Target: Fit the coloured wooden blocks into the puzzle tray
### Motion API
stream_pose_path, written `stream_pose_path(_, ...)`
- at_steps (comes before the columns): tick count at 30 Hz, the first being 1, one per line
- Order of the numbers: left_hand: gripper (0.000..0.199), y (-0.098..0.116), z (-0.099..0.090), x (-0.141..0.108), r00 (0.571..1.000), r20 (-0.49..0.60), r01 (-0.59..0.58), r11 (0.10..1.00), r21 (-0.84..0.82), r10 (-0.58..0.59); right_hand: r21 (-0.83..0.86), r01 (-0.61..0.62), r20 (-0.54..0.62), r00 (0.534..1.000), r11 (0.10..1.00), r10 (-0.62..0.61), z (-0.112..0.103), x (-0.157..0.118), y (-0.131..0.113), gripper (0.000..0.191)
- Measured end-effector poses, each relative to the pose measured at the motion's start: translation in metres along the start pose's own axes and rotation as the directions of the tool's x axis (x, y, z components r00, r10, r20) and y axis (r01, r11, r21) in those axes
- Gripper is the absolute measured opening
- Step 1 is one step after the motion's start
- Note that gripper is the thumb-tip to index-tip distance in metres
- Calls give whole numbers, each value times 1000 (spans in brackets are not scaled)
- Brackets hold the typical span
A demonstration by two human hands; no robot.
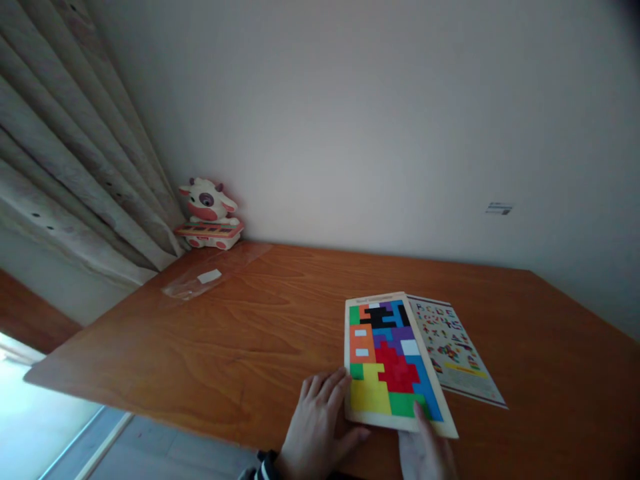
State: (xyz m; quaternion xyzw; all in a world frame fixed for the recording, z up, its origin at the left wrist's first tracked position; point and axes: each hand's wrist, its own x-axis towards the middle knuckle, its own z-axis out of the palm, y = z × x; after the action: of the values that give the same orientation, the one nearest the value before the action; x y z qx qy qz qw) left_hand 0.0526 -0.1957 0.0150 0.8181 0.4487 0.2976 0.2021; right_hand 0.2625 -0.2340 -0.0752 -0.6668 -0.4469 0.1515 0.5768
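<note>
A wooden block puzzle board [367, 420] with a pale frame lies tilted over the table, filled with red, yellow, green, blue, purple, orange and black pieces; a few white gaps show among them. My right hand [425, 450] grips its lower right edge, thumb on top near a green piece, the other fingers mostly hidden underneath. Beside the lower left edge rests my left hand [317, 417], its fingers stretched forward with the tips touching the frame and the thumb apart. A printed pattern sheet [453, 343] lies partly under the board's right side.
The brown wooden table [250, 347] meets a plain wall at the back. A cow-shaped toy keyboard [210, 217] stands in the far left corner, near a curtain [75, 153]. In front of it lies a clear plastic bag [200, 280] with a white label.
</note>
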Motion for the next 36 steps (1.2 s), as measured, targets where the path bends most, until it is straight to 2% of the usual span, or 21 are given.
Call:
stream_pose_path(2, 60, -3, -4, -4, 996, -73, 34, 991, -133, -44, 64, -61, 12, 998, 996, 61, 6, 8, -21, 73)
stream_pose_path(3, 50, -7, -6, -7, 983, -156, 65, 974, -216, -100, 74, -73, 59, 996, 995, 68, 9, 13, -34, 75)
stream_pose_path(4, 40, -13, -9, -11, 949, -258, 100, 948, -303, -183, 81, -60, 87, 995, 995, 53, 12, 18, -49, 74)
stream_pose_path(5, 33, -22, -13, -16, 883, -373, 129, 911, -392, -286, 88, -32, 136, 991, 996, 20, 17, 22, -64, 72)
stream_pose_path(6, 34, -32, -17, -21, 792, -472, 147, 871, -468, -387, 68, 65, 229, 970, 996, -79, 24, 25, -80, 71)
stream_pose_path(7, 36, -42, -22, -27, 691, -538, 168, 831, -530, -483, 48, 206, 349, 913, 977, -209, 33, 26, -95, 73)
stream_pose_path(8, 38, -52, -27, -34, 579, -591, 179, 795, -580, -562, 22, 347, 461, 828, 937, -318, 44, 26, -107, 75)
stream_pose_path(9, 41, -62, -33, -40, 492, -613, 176, 761, -624, -618, -30, 458, 530, 761, 889, -374, 56, 23, -117, 71)
stream_pose_path(10, 43, -69, -39, -47, 439, -629, 167, 746, -644, -641, -105, 534, 566, 726, 839, -391, 68, 20, -124, 63)
stream_pose_path(11, 43, -75, -44, -53, 417, -642, 169, 748, -641, -644, -173, 584, 587, 707, 793, -394, 80, 16, -127, 53)
stream_pose_path(12, 42, -78, -49, -57, 417, -655, 177, 763, -622, -630, -219, 618, 602, 695, 755, -393, 90, 11, -127, 48)
stream_pose_path(14, 37, -78, -56, -63, 478, -669, 205, 813, -545, -569, -247, 677, 634, 654, 693, -413, 105, 4, -121, 52)
stream_pose_path(17, 28, -70, -59, -61, 645, -630, 253, 899, -358, -433, -242, 722, 644, 619, 648, -450, 111, 0, -109, 51)
stream_pose_path(19, 26, -66, -56, -54, 758, -563, 285, 944, -169, -330, -223, 733, 615, 617, 642, -491, 108, 1, -104, 53)
stream_pose_path(21, 32, -65, -51, -45, 847, -470, 301, 953, 39, -249, -224, 710, 544, 659, 667, -519, 103, 3, -100, 53)
stream_pose_path(24, 52, -67, -44, -34, 933, -325, 257, 915, 310, -152, -269, 617, 411, 768, 739, -492, 91, 4, -90, 53)
stream_pose_path(26, 65, -68, -42, -31, 964, -249, 202, 875, 441, -97, -299, 578, 362, 805, 760, -470, 80, 4, -81, 56)
stream_pose_path(28, 75, -69, -42, -32, 979, -191, 159, 848, 506, -70, -293, 575, 372, 805, 764, -463, 70, 4, -73, 56)
stream_pose_path(31, 82, -69, -43, -34, 991, -121, 117, 848, 517, -63, -265, 587, 401, 789, 765, -466, 60, 5, -67, 54)
stream_pose_path(36, 77, -69, -43, -33, 989, -130, 130, 841, 526, -72, -340, 620, 451, 767, 707, -456, 61, 3, -65, 50)
